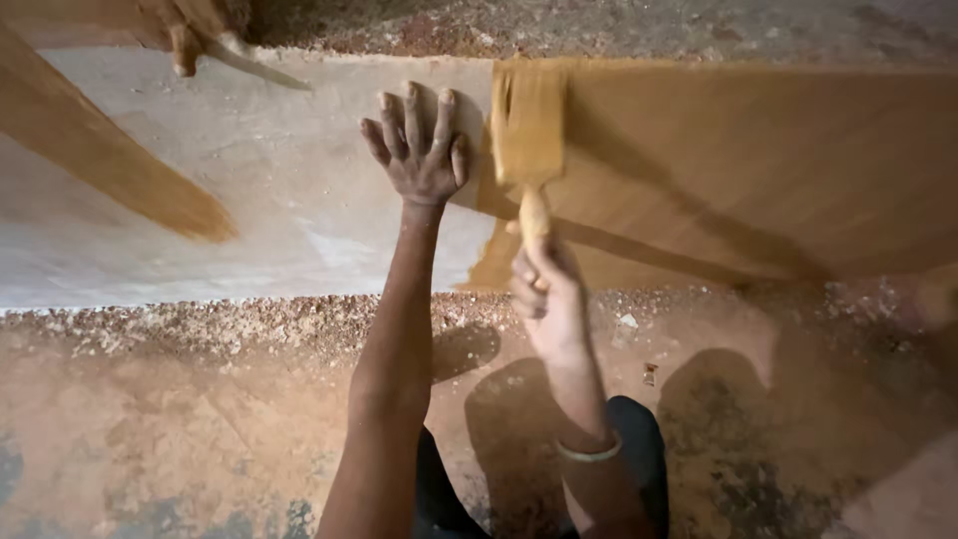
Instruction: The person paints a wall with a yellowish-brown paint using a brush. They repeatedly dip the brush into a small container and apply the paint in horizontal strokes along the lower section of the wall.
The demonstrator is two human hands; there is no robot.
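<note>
My left hand (421,150) lies flat with fingers spread on a pale grey board (269,200) on the ground. My right hand (544,289) grips the handle of a wide paintbrush (527,130) loaded with ochre-yellow paint. The brush head rests at the far edge of the board, at the boundary between the bare grey part and the painted ochre area (758,160) to the right. A green bangle (591,454) circles my right wrist.
An ochre streak (120,165) crosses the board at the left. Reddish dirt floor (200,399) strewn with wood shavings lies in front. Another person's foot (185,45) shows at the top left. My dark-clothed knee (639,439) is below.
</note>
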